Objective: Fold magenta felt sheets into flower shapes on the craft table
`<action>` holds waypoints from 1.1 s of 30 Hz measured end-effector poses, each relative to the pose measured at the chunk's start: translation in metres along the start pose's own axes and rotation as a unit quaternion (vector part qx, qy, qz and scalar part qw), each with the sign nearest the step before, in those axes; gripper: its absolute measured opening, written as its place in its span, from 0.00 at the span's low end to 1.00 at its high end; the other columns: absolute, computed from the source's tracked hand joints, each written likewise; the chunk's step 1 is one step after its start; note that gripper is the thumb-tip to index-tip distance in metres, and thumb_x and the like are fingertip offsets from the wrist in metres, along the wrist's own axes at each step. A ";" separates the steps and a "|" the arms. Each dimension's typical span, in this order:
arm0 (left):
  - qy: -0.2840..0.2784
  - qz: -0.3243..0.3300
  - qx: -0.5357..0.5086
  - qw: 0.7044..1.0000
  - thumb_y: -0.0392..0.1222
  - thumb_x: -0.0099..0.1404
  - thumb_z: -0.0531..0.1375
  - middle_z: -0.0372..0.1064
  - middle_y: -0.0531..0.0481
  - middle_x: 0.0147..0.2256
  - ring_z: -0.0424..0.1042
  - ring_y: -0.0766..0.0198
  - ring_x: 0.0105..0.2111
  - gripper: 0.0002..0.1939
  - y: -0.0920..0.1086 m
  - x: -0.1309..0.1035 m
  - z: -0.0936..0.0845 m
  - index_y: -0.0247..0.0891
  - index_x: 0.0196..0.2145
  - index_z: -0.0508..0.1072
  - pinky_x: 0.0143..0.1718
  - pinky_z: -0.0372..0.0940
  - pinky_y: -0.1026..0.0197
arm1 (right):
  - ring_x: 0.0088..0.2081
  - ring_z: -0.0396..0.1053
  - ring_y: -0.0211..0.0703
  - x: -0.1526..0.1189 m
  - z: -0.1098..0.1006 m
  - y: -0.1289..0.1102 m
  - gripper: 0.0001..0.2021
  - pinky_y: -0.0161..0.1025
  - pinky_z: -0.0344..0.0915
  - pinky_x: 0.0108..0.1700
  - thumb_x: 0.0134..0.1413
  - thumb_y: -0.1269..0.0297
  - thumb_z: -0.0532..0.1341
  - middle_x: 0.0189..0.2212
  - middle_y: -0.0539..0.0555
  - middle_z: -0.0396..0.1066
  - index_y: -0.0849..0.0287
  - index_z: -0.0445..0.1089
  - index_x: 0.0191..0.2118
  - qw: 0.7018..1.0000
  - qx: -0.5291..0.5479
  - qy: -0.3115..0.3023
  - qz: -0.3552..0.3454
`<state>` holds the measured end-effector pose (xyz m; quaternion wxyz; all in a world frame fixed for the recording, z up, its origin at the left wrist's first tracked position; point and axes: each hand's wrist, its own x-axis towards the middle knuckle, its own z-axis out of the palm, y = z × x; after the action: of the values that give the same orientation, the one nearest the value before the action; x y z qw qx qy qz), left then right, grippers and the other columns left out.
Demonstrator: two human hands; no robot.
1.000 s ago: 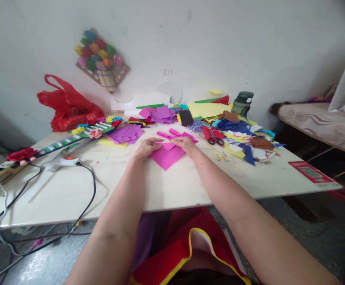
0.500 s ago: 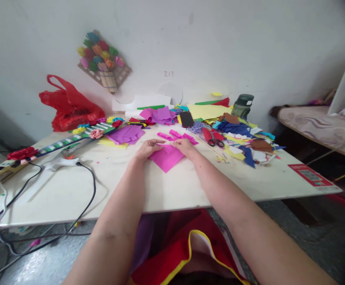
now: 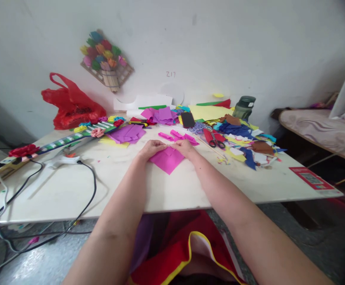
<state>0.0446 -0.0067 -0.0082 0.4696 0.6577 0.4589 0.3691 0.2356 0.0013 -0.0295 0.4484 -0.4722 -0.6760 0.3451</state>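
Note:
A magenta sheet of crepe paper [image 3: 168, 161] lies on the table with one corner pointing toward me. Both hands work at its far, folded edge. The fingers of my left hand [image 3: 152, 149] are pinched on the left end of that edge. My right hand [image 3: 184, 148] pinches it from the right, its fingertips close to the left ones. Whether something thin lies within the fold is hidden by the fingers. Just beyond the hands are several folded magenta paper strips [image 3: 176, 135].
Scissors [image 3: 217, 143], a thin stick [image 3: 205, 141] and a heap of paper scraps [image 3: 249, 144] lie to the right. Behind are a phone [image 3: 187, 119], purple sheets [image 3: 127, 134] and a green bottle [image 3: 244, 107]. A glue gun [image 3: 62, 159] with a black cable lies left.
My left hand has slid a little to the right along the paper's far edge, and its fingers are now more closed. The fingertips of both hands are nearer together. The view shifted slightly.

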 end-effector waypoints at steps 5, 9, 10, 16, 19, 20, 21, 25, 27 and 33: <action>-0.010 0.016 0.045 0.999 0.56 0.47 0.66 0.72 0.50 0.24 0.65 0.67 0.22 0.21 0.002 0.000 0.001 0.34 0.29 0.77 0.23 0.56 0.65 | 0.29 0.64 0.43 0.000 0.001 -0.001 0.12 0.38 0.60 0.32 0.44 0.58 0.62 0.18 0.50 0.63 0.57 0.66 0.18 1.000 0.003 0.004 -0.016; -0.009 0.007 0.045 0.999 0.54 0.48 0.66 0.71 0.50 0.24 0.65 0.67 0.22 0.19 0.005 0.000 0.001 0.34 0.28 0.76 0.23 0.56 0.65 | 0.29 0.63 0.43 -0.002 0.001 -0.003 0.13 0.38 0.59 0.31 0.43 0.57 0.63 0.17 0.50 0.62 0.58 0.66 0.18 1.000 0.009 -0.004 -0.020; -0.009 0.004 0.046 0.999 0.54 0.48 0.66 0.71 0.50 0.24 0.65 0.67 0.22 0.19 0.005 0.000 0.001 0.34 0.28 0.76 0.23 0.57 0.65 | 0.28 0.62 0.42 -0.002 0.001 -0.003 0.13 0.38 0.59 0.30 0.44 0.57 0.63 0.17 0.50 0.61 0.58 0.65 0.18 1.000 0.008 -0.006 -0.019; -0.020 0.002 0.052 0.998 0.54 0.49 0.65 0.70 0.50 0.22 0.63 0.67 0.20 0.18 0.002 0.000 -0.001 0.34 0.28 0.74 0.20 0.54 0.65 | 0.23 0.56 0.37 -0.003 0.001 -0.005 0.12 0.36 0.55 0.27 0.45 0.58 0.62 0.16 0.48 0.58 0.58 0.65 0.18 0.999 0.009 -0.017 -0.025; -0.022 0.013 0.045 0.999 0.54 0.49 0.65 0.68 0.51 0.21 0.62 0.68 0.20 0.17 0.000 0.001 -0.001 0.35 0.26 0.73 0.21 0.54 0.65 | 0.25 0.58 0.39 -0.003 0.001 -0.005 0.12 0.36 0.56 0.28 0.46 0.58 0.61 0.17 0.49 0.59 0.59 0.67 0.20 0.999 0.001 -0.019 -0.027; -0.024 0.014 0.043 0.999 0.53 0.49 0.65 0.67 0.52 0.20 0.62 0.68 0.20 0.17 0.000 0.000 -0.001 0.35 0.26 0.73 0.21 0.54 0.65 | 0.25 0.58 0.39 -0.004 0.001 -0.005 0.12 0.37 0.56 0.29 0.47 0.58 0.61 0.17 0.49 0.60 0.59 0.67 0.20 0.999 -0.002 -0.019 -0.028; -0.024 0.013 0.042 0.999 0.53 0.49 0.65 0.67 0.53 0.20 0.61 0.68 0.19 0.17 0.001 0.000 -0.001 0.35 0.25 0.72 0.20 0.53 0.66 | 0.26 0.59 0.39 -0.004 0.000 -0.005 0.12 0.37 0.57 0.29 0.47 0.58 0.61 0.17 0.49 0.60 0.59 0.67 0.20 0.999 -0.004 -0.020 -0.028; -0.032 0.007 0.029 0.999 0.52 0.49 0.65 0.66 0.53 0.20 0.61 0.69 0.20 0.16 0.005 -0.001 0.000 0.36 0.25 0.71 0.21 0.54 0.66 | 0.25 0.58 0.39 -0.004 0.000 -0.006 0.13 0.37 0.56 0.29 0.46 0.57 0.61 0.17 0.49 0.60 0.59 0.66 0.20 0.999 -0.006 -0.027 -0.028; -0.041 0.006 0.022 0.999 0.49 0.48 0.66 0.69 0.51 0.23 0.64 0.67 0.22 0.14 0.007 -0.002 0.001 0.35 0.26 0.73 0.23 0.56 0.65 | 0.25 0.58 0.40 -0.004 0.000 -0.007 0.13 0.37 0.56 0.29 0.46 0.57 0.61 0.17 0.49 0.60 0.58 0.65 0.19 0.999 -0.003 -0.032 -0.035; -0.037 0.021 0.050 0.998 0.49 0.47 0.66 0.70 0.50 0.23 0.65 0.67 0.23 0.14 0.006 -0.002 0.000 0.34 0.25 0.74 0.24 0.57 0.65 | 0.26 0.59 0.40 -0.003 0.001 -0.006 0.12 0.38 0.57 0.31 0.46 0.59 0.61 0.18 0.50 0.61 0.58 0.64 0.18 0.998 -0.008 -0.037 -0.040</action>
<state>0.0457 -0.0092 -0.0022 0.4451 0.7030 0.4453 0.3306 0.2327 -0.0034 -0.0255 0.4327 -0.4356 -0.7131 0.3383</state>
